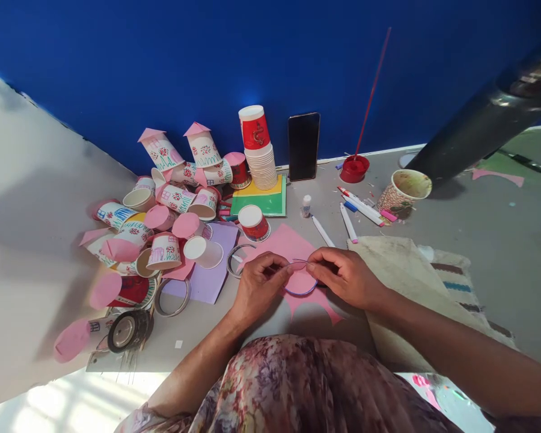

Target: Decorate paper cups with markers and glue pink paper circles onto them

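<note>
Hoop [300,294] of thin purple-blue material, perhaps plastic or wire, lay between the person's hands, over a cut pink paper sheet [283,240] on the grey bench [487,225]. The left hand [260,288] pinched one side of its far edge, thumb nearly shut against forefinger; the right hand [348,278] pinched the other side just as narrowly. To me it looked light and springy, easily kinked, best taken by the rim with fingertips. Its opening faced upward, its curve bowing toward the floral-patterned clothing [306,373]; nearly round, it showed no clear long axis.
</note>
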`<state>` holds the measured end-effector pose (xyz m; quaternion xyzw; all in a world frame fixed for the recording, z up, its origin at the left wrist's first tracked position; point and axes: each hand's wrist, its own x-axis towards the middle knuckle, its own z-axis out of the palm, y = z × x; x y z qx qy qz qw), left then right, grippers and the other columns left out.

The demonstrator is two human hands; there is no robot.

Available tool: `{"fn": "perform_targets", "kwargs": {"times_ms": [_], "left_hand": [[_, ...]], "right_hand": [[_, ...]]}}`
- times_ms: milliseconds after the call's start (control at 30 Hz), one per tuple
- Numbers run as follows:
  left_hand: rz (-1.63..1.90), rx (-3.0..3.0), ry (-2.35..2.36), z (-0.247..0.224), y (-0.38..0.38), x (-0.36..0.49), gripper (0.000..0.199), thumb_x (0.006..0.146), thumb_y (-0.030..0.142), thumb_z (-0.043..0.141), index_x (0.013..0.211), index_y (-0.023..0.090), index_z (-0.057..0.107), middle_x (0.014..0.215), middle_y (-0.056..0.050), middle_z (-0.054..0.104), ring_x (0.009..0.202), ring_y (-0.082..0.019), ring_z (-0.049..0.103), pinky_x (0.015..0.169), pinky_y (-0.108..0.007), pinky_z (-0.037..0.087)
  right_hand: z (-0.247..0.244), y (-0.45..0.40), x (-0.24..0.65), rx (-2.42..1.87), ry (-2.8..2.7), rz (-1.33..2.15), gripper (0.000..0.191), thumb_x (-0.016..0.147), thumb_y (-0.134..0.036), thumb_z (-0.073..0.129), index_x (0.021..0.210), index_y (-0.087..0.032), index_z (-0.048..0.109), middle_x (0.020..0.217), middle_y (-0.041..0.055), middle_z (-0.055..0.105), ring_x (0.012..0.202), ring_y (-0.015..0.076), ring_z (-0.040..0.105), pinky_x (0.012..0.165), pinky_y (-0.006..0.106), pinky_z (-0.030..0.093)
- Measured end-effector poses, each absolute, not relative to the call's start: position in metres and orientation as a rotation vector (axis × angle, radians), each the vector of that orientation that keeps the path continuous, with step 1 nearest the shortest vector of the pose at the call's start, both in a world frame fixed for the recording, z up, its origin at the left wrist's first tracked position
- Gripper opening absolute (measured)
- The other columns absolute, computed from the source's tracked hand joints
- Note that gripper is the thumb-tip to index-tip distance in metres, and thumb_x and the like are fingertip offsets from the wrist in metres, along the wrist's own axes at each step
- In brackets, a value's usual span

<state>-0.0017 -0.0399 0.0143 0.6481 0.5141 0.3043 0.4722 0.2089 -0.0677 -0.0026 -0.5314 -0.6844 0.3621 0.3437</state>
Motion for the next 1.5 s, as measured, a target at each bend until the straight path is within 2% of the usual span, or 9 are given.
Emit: {"fn": "perform_targets", "kwargs": {"times_ms": [100, 200, 367, 567, 700, 933, 1133, 1300, 1500], "left_hand": [[0.737, 1.543, 1.261, 0.0134, -0.0400, -0.0021, 0.013, 0.084, 0.030, 0.073, 0.084, 0.017, 0.076, 0.069, 0.001, 0.066, 0.061, -0.011, 0.055, 0.057, -0.023, 0.042], [0.751, 1.504, 1.244, 0.0131, -0.0402, -0.0021, 0.018, 0.082, 0.030, 0.074, 0.095, 0.017, 0.077, 0.070, 0.001, 0.065, 0.062, -0.011, 0.054, 0.057, -0.022, 0.041], [0.746, 1.551, 1.213, 0.0145, -0.0404, -0.0013, 0.010, 0.082, 0.027, 0.071, 0.081, 0.018, 0.077, 0.077, -0.002, 0.071, 0.064, -0.012, 0.056, 0.059, -0.023, 0.043], [0.742, 1.559, 1.247, 0.0160, -0.0395, -0.0011, 0.011, 0.082, 0.025, 0.069, 0.073, 0.018, 0.071, 0.076, -0.002, 0.067, 0.063, -0.011, 0.056, 0.059, -0.024, 0.042], [0.729, 1.523, 1.247, 0.0137, -0.0406, 0.0007, 0.013, 0.081, 0.027, 0.069, 0.071, 0.017, 0.068, 0.072, -0.001, 0.064, 0.061, -0.011, 0.053, 0.058, -0.024, 0.041], [0.699, 1.506, 1.193, 0.0131, -0.0425, 0.0032, 0.011, 0.080, 0.026, 0.069, 0.073, 0.017, 0.067, 0.068, 0.001, 0.061, 0.060, -0.011, 0.050, 0.057, -0.024, 0.038], [0.653, 1.551, 1.168, 0.0180, -0.0429, 0.0041, 0.013, 0.079, 0.026, 0.069, 0.070, 0.018, 0.068, 0.066, 0.001, 0.062, 0.060, -0.011, 0.051, 0.057, -0.023, 0.038], [0.705, 1.490, 1.257, 0.0144, -0.0413, 0.0014, 0.016, 0.080, 0.029, 0.070, 0.068, 0.018, 0.067, 0.060, 0.002, 0.059, 0.056, -0.010, 0.047, 0.053, -0.023, 0.036], [0.711, 1.463, 1.250, 0.0129, -0.0392, 0.0003, 0.016, 0.083, 0.028, 0.070, 0.072, 0.017, 0.068, 0.066, 0.001, 0.060, 0.060, -0.010, 0.050, 0.057, -0.023, 0.038]], "right_hand": [[-0.0031, -0.0676, 0.2085, -1.340, -1.841, 0.873, 0.018, 0.097, -0.028, 0.057, 0.085, -0.020, 0.068, 0.075, 0.0017, 0.071, 0.063, 0.0142, 0.059, 0.063, 0.027, 0.042], [-0.0024, -0.0678, 0.2083, -1.315, -1.882, 0.857, 0.018, 0.098, -0.029, 0.057, 0.085, -0.021, 0.068, 0.076, 0.0023, 0.072, 0.065, 0.0150, 0.060, 0.065, 0.027, 0.043], [-0.0011, -0.0680, 0.2082, -1.312, -1.891, 0.883, 0.019, 0.097, -0.030, 0.056, 0.084, -0.022, 0.069, 0.079, 0.0039, 0.073, 0.069, 0.0167, 0.063, 0.068, 0.028, 0.045], [0.0021, -0.0685, 0.2080, -1.382, -1.842, 0.890, 0.013, 0.093, -0.031, 0.064, 0.087, -0.021, 0.070, 0.077, 0.0025, 0.071, 0.066, 0.0153, 0.059, 0.064, 0.028, 0.042], [0.0017, -0.0679, 0.2074, -1.381, -1.838, 0.881, 0.013, 0.091, -0.032, 0.068, 0.086, -0.020, 0.070, 0.077, 0.0021, 0.069, 0.065, 0.0147, 0.058, 0.062, 0.027, 0.041], [-0.0037, -0.0666, 0.2055, -1.329, -1.875, 0.855, 0.016, 0.090, -0.021, 0.062, 0.074, -0.021, 0.064, 0.072, 0.0015, 0.067, 0.064, 0.0145, 0.056, 0.063, 0.028, 0.040], [-0.0019, -0.0676, 0.2052, -1.308, -1.884, 0.867, 0.017, 0.090, -0.024, 0.062, 0.074, -0.021, 0.065, 0.072, 0.0018, 0.067, 0.065, 0.0147, 0.057, 0.063, 0.028, 0.040], [0.0021, -0.0671, 0.2065, -1.378, -1.824, 0.940, 0.014, 0.091, -0.031, 0.065, 0.082, -0.021, 0.071, 0.076, 0.0027, 0.071, 0.066, 0.0152, 0.060, 0.062, 0.027, 0.042], [-0.0008, -0.0638, 0.2082, -1.463, -1.709, 1.052, 0.018, 0.089, -0.033, 0.064, 0.076, -0.022, 0.068, 0.063, -0.0008, 0.067, 0.056, 0.0137, 0.055, 0.054, 0.026, 0.039]]}}
